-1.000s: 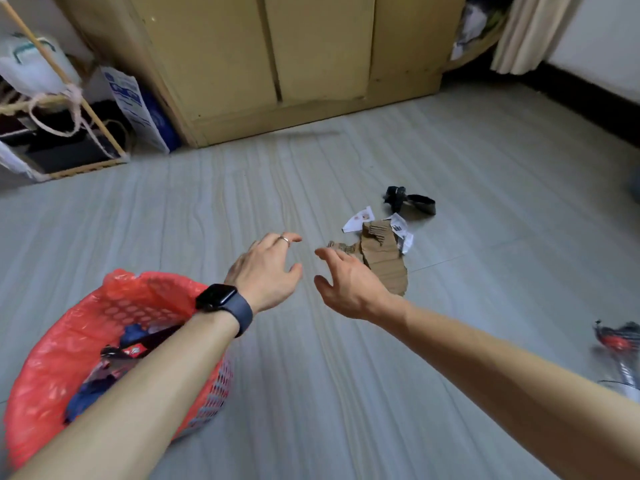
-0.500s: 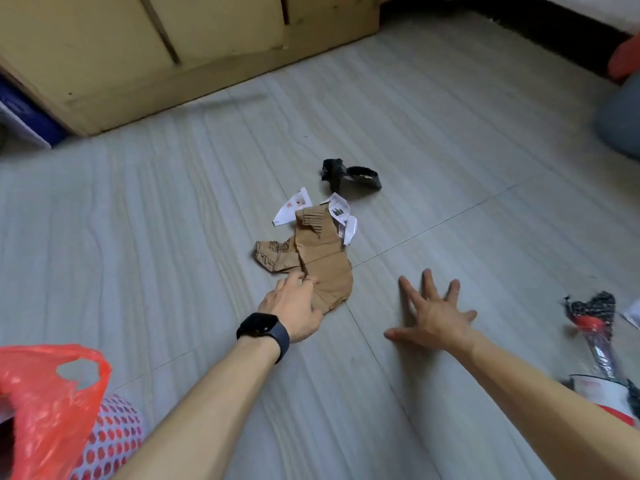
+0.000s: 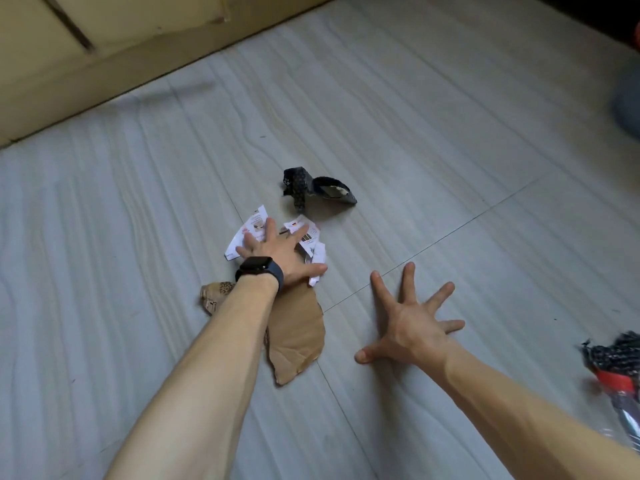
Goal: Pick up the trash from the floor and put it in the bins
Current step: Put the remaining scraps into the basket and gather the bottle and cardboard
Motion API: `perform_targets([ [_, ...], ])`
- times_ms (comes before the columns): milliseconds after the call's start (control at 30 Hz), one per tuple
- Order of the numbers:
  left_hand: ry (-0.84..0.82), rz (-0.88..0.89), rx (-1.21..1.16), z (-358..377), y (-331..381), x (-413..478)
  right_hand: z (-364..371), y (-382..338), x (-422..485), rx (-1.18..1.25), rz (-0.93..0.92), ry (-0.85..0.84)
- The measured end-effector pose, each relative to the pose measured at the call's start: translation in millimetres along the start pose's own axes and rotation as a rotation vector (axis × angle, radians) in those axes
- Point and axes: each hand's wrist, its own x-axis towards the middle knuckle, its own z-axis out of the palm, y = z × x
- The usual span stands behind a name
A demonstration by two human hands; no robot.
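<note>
Left hand point(image 3: 277, 251) spread on paper scraps point(image 3: 251, 225); cardboard point(image 3: 298, 334) beneath forearm; black wrapper point(image 3: 318, 190) beyond.

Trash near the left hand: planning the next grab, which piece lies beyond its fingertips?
The black wrapper; brown cardboard and white papers lie under the left hand.

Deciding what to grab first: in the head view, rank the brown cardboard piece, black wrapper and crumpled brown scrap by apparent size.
1. brown cardboard piece, largest.
2. black wrapper.
3. crumpled brown scrap, though the forearm hides part of it.

Home room — wooden cupboard point(image 3: 138, 29), tiled floor point(image 3: 415, 116)
</note>
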Motion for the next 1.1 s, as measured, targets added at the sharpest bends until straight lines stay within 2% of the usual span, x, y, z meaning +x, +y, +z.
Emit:
perform_targets([
  [200,0.051,0.168,-0.088,28,7,-59,-2,2,-1,-0.016,0.025,-0.012],
  [300,0.024,0.163,0.018,49,6,-89,-11,7,-8,-0.105,0.006,0.026],
  [367,0.054,0.143,0.043,57,4,-98,-30,1,-4,-0.165,-0.08,0.2],
  [500,0.096,0.121,0.017,63,4,-89,-76,-41,42,-0.009,-0.363,0.603],
  [567,0.099,0.121,0.014,66,3,-87,-94,-72,71,-0.026,-0.478,0.691],
  [667,0.103,0.139,-0.001,64,4,-84,-108,-97,106,-0.203,-0.477,0.578],
  [767,0.095,0.13,-0.03,64,1,-81,-92,-82,126,-0.253,-0.474,0.465],
  [933,0.028,0.128,0.009,63,1,-82,-12,-31,89,-0.225,-0.525,0.642],
  [1000,0.01,0.108,0.016,55,7,-85,4,-11,68,-0.235,-0.533,0.67],
  [1100,0.074,0.142,0.078,51,17,-101,24,10,35,-0.222,-0.446,0.653],
])
